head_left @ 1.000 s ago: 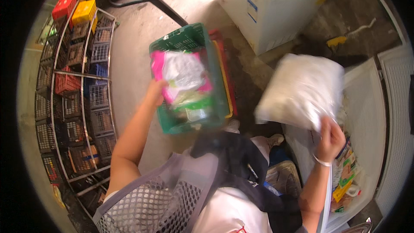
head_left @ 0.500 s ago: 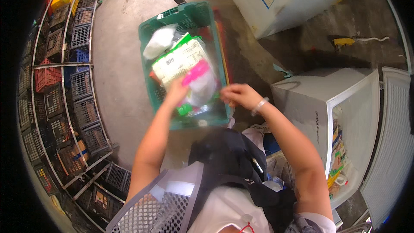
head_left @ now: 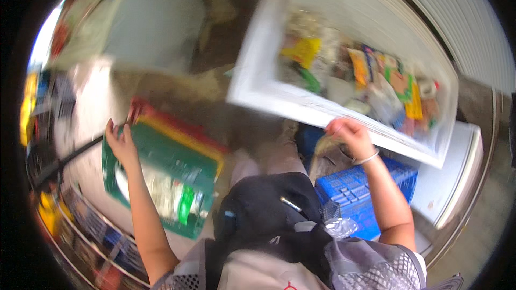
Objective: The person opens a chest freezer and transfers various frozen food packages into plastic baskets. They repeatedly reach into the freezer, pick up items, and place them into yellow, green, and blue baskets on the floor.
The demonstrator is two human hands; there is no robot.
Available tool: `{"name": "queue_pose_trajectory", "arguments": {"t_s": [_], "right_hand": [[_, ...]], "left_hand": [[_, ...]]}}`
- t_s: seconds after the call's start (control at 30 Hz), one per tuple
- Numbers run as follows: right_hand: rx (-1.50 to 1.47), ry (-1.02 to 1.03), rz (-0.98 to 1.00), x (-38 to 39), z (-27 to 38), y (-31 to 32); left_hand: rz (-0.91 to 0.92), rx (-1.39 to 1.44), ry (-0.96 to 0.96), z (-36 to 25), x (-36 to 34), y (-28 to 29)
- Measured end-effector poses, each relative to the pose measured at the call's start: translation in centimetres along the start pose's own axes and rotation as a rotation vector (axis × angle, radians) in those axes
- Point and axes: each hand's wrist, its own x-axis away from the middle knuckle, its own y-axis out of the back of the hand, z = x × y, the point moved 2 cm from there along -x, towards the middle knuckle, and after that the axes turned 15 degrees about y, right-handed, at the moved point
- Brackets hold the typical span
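Over a blurred concrete floor, the left hand grips the far corner of a green plastic crate, its long axis running from near right to far left. The right hand, half a second ago in the crate, now closes on a pale packet at the open white chest freezer.

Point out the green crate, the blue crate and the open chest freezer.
green crate (head_left: 161,153), head view, its near side wall
blue crate (head_left: 349,188), head view, its latticed top
open chest freezer (head_left: 258,88), head view, its white front rim
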Motion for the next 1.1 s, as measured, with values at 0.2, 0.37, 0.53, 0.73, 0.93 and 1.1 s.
{"name": "queue_pose_trajectory", "arguments": {"t_s": [0.2, 0.37, 0.53, 0.73, 0.93, 1.1], "right_hand": [[0.688, -0.163, -0.504, 1.0, -16.2, 25.0], [1.169, -0.625, 0.109, -1.3, -30.2, 32.4], [0.763, -0.559, 0.066, -2.5, -33.8, 32.3], [0.695, -0.462, 0.101, 0.0, -31.1, 29.7], [0.752, -0.303, 0.023, 3.9, -21.8, 27.2], [0.629, -0.093, -0.193, 4.8, -9.2, 24.5]], "left_hand": [[0.876, -0.169, -0.753, -22.8, 17.4, -27.3], [1.343, -0.559, -0.237, -18.8, 29.6, -56.0], [1.510, -0.293, 0.748, -7.9, 39.2, -71.0], [1.310, -0.467, 0.336, -9.1, 42.8, -70.8], [1.412, -0.367, 0.082, -20.3, 36.8, -58.7], [1.314, 0.274, 0.422, -27.5, 27.8, -35.0]]}}
